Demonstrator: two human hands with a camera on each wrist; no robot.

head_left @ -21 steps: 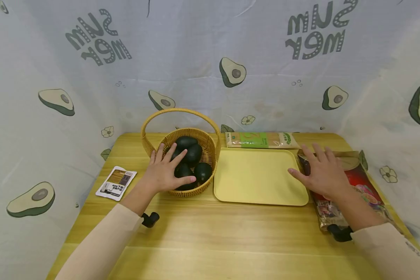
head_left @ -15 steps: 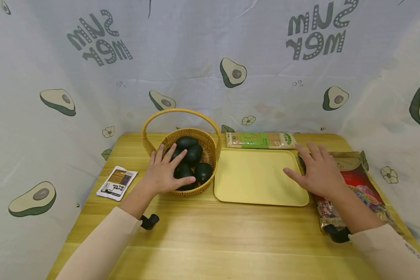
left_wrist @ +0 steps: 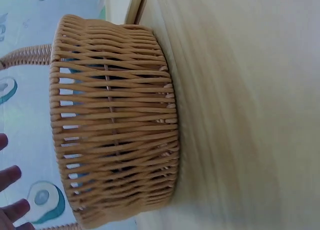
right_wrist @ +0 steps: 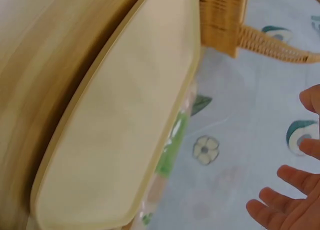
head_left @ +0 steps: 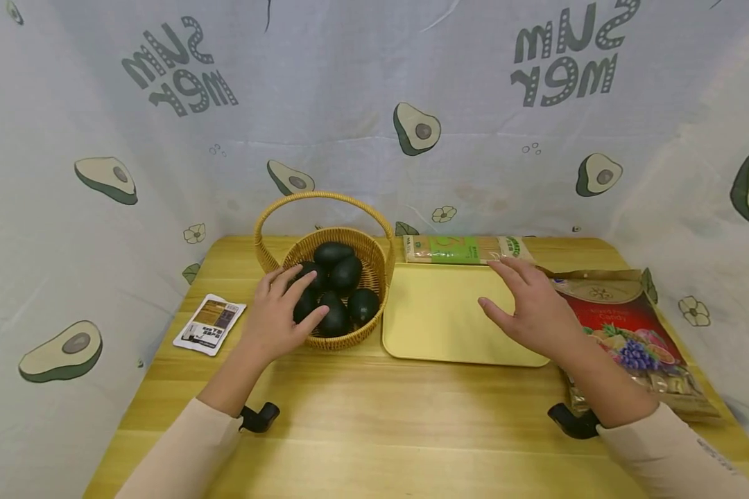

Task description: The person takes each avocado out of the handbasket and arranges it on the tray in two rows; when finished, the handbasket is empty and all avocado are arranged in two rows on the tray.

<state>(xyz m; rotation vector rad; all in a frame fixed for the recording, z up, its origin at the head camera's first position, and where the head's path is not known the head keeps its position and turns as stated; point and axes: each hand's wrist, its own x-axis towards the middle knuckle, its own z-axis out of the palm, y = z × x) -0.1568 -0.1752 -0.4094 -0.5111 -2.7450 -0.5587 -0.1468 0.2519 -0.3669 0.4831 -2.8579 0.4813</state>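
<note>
In the head view a wicker basket (head_left: 324, 341) with a tall hoop handle stands left of centre, holding several dark green avocados (head_left: 345, 274). My left hand (head_left: 273, 320) hovers over its near left rim, fingers spread and slightly bent, holding nothing. The left wrist view shows the basket's woven side (left_wrist: 117, 125), with fingertips (left_wrist: 10, 177) apart from it at the left edge. My right hand (head_left: 537, 308) hangs above the right end of a pale yellow tray (head_left: 443, 312), fingers loosely extended around nothing. In the right wrist view the tray's surface (right_wrist: 115, 115) is bare.
A noodle packet (head_left: 465, 250) lies behind the tray. At right is a large red and gold candy bag (head_left: 630, 333), partly under my right forearm. A small white packet (head_left: 211, 324) lies left of the basket. An avocado-print cloth (head_left: 349, 90) encloses the wooden table (head_left: 399, 430).
My right hand has moved left from over the candy bag to above the tray. My left hand has drawn back slightly left, uncovering more of the avocados.
</note>
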